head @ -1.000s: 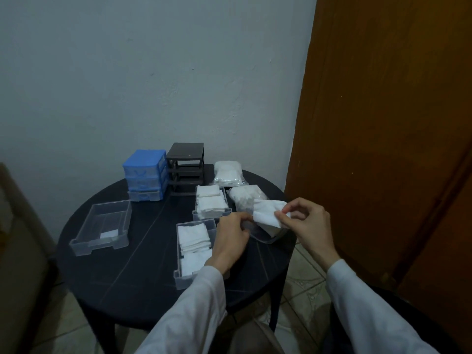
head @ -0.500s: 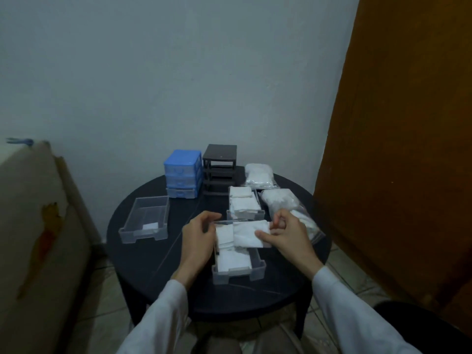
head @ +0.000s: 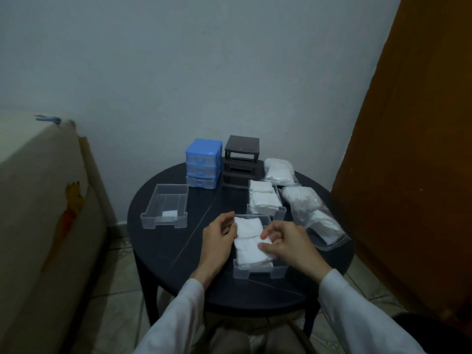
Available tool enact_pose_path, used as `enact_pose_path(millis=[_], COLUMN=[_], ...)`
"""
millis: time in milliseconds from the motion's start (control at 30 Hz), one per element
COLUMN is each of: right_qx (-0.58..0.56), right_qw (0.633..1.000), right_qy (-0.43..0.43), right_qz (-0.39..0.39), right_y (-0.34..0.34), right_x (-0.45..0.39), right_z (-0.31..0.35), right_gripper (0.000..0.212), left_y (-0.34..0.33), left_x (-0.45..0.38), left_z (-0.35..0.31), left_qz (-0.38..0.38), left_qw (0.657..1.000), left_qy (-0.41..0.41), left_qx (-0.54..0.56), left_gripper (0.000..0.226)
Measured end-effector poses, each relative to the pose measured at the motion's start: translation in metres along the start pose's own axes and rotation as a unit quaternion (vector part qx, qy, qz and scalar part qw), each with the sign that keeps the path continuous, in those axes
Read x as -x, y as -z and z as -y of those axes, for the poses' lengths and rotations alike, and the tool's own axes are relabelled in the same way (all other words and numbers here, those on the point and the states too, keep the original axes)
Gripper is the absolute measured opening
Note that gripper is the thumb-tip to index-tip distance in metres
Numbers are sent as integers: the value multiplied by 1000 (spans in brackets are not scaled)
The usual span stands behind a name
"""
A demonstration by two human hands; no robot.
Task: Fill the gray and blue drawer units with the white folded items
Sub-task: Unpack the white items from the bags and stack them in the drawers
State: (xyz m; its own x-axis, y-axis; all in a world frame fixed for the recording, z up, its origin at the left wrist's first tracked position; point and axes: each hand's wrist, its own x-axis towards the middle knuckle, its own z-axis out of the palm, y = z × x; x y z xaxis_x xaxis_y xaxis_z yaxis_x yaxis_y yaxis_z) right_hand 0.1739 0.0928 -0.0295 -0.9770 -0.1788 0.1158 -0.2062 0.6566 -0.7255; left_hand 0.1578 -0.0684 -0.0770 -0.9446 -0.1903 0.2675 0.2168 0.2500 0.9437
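White folded item (head: 251, 247) (in drawer (head: 258, 271)) beneath right fingers (head: 265, 235).

**Round dark counter and its load**

The round dark counter (head: 178, 254) stands on a tiled floor (head: 120, 274) by the wall. Under the fingers (head: 265, 235) sits a clear drawer tray (head: 258, 269) packed with white folded items (head: 249, 247). Just beyond the fingers lies a second clear tray (head: 265, 212), also filled with folded white pieces. Right of the fingers, a clear plastic bag (head: 309, 213) of white material lies near the counter's edge, and another such bag (head: 279, 171) lies farther back. Left of the fingers rests a nearly bare clear tray (head: 164, 209) holding one small white piece. Far beyond the fingers stand the blue drawer unit (head: 203, 162) and the gray drawer unit (head: 241, 157), side by side.
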Motion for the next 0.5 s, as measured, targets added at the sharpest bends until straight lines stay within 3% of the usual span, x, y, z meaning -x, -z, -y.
enact_pose_path(millis=[167, 367, 500], right_qx=[144, 297, 287], right_qw=[988, 948, 953], right_qy=[56, 108, 86], right_qz=[-15, -19, -34], right_y=[-7, -14, -12], right_x=[5, 12, 15], right_z=[6, 11, 10], right_gripper=[12, 18, 19], left_y=[0, 0, 0], left_x=[-1, -1, -2], left_z=[3, 5, 7], left_qz=[2, -3, -2], left_qw=[1000, 1000, 1000], left_qy=[-7, -18, -22], left_qx=[-6, -18, -19], left_gripper=[33, 34, 34])
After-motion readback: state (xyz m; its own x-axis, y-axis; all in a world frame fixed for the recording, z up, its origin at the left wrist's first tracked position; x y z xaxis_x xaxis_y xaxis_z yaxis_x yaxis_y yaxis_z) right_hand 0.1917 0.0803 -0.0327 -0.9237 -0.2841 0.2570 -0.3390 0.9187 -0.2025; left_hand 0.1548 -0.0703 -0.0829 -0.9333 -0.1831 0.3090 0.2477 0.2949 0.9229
